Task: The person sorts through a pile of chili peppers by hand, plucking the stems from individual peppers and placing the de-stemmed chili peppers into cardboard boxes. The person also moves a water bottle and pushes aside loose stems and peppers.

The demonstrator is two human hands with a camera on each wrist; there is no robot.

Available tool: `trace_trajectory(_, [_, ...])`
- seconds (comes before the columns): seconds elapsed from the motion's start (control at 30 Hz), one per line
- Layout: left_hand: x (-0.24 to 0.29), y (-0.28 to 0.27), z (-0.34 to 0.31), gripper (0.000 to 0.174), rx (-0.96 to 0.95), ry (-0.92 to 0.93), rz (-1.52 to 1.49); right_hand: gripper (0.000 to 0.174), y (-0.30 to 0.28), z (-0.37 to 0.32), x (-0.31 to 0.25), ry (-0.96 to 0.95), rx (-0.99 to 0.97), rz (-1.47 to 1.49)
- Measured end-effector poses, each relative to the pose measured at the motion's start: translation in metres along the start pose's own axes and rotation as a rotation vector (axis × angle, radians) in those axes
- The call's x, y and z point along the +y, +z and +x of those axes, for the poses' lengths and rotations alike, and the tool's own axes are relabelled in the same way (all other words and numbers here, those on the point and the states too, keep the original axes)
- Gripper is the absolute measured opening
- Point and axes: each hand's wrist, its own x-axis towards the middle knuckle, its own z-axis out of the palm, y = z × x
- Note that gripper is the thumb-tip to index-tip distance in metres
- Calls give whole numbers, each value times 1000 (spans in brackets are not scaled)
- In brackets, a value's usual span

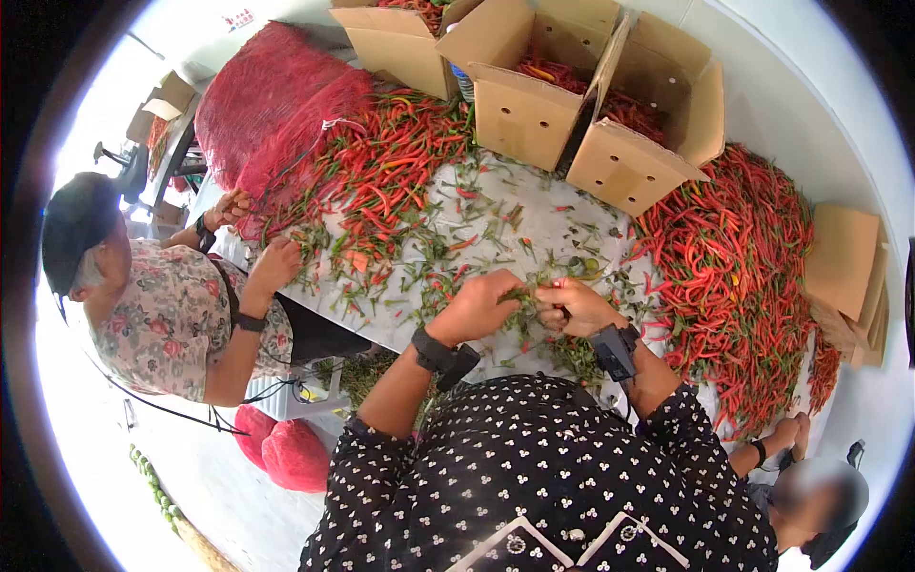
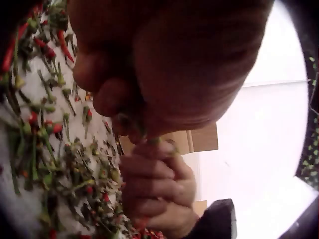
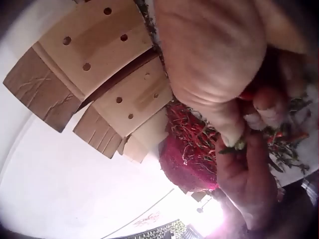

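Both hands meet above the stem-strewn table. The left hand (image 1: 481, 305) has its fingers curled round green stems (image 1: 519, 297), and in the left wrist view the left hand (image 2: 174, 64) fills the top. Close against it, the right hand (image 1: 577, 307) pinches a green piece between thumb and finger. In the right wrist view the right hand (image 3: 214, 55) also has something red inside its curled fingers, and a green stem end (image 3: 238, 145) lies between the fingertips of both hands. The left hand (image 3: 249, 184) shows below it.
Red chillies (image 1: 734, 286) are heaped at the right, more chillies (image 1: 391, 162) at the left beside a red mesh sack (image 1: 272, 95). Open cardboard boxes (image 1: 524, 114) stand along the back. Cut stems (image 1: 477, 219) litter the table. One person (image 1: 172, 296) works at the left, another (image 1: 810, 496) sits lower right.
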Motion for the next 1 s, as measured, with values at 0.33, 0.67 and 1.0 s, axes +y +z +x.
trace_trajectory(0.33, [-66,-53,21,25,181,-242,704,25,0,9,6,-66,232,-779])
trace_trajectory(0.67, [-19,-36,38,16,102,-545,-459,19,31,31,-18,-240,248,-273])
trace_trajectory(1.0, [-35,-87,71,14,104,141,113,13,31,39,-35,-268,343,-190])
